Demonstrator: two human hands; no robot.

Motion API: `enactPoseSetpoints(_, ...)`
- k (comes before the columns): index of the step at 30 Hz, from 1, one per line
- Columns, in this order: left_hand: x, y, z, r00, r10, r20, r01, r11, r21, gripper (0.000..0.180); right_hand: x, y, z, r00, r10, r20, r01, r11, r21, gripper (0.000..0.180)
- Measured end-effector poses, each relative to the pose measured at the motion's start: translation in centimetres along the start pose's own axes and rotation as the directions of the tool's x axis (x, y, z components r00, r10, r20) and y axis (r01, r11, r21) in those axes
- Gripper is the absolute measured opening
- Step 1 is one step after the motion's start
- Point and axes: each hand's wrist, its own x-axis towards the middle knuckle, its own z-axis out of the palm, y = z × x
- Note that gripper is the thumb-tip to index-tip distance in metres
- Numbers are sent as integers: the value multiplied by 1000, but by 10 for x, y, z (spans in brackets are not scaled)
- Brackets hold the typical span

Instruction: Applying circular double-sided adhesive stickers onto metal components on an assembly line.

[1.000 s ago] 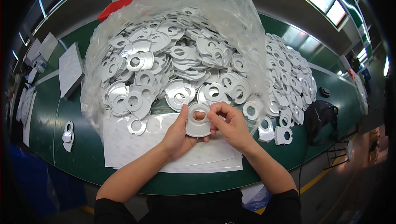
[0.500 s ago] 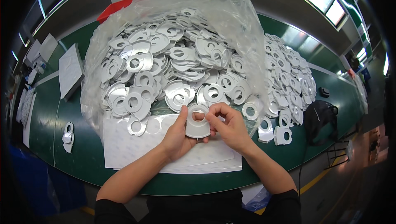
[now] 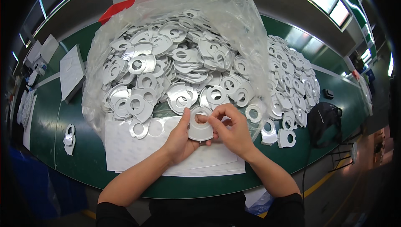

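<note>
A white plastic part (image 3: 200, 132) with a large round hole is held up in front of me, above the white sheets (image 3: 138, 156). My left hand (image 3: 181, 140) grips it from the left, thumb along its edge and fingers behind. At the right rim of the hole, the thumb and bent fingers of my right hand (image 3: 232, 128) pinch the part; whether a thin film is between them I cannot make out. Just beyond my hands, a large heap of similar white parts (image 3: 179, 55) spills from a clear plastic bag (image 3: 234, 5).
A second pile of white parts (image 3: 288, 76) lies to the right on the green table (image 3: 92, 160). Near it are a black bag (image 3: 325, 120) and a small black object (image 3: 328, 94). At left stand a white box (image 3: 72, 73) and two loose parts (image 3: 69, 139).
</note>
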Motion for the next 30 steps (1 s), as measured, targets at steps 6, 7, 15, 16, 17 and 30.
enactPoseSetpoints(6, -2, 0, -1, 1000, -1, -8, 1, 1000, -31, 64, -1, -8, 6, 993, -20, -121, 23, 999, 25, 17)
enactPoseSetpoints(7, -2, 0, -2, 1000, 10, 20, -9, 1000, -15, 64, 0, -8, 3, 995, 63, -78, -55, 993, 102, 19)
enactPoseSetpoints(15, -1, -4, 6, 999, 3, -38, 2, 991, 134, 65, 4, -2, -6, 963, 270, -7, -261, 938, 226, 22)
enactPoseSetpoints(16, 0, -6, 5, 1000, 20, -21, -16, 986, 164, 65, 4, -3, -5, 959, 283, -16, -272, 933, 236, 21)
enactPoseSetpoints(17, -1, -7, 3, 999, 38, -6, -36, 980, 194, 66, 4, -3, -4, 955, 296, -20, -282, 927, 247, 20)
enactPoseSetpoints(30, -2, -11, 2, 997, -4, 77, -24, 930, 366, 75, 0, -15, 2, 948, 315, -36, -301, 930, 211, 18)
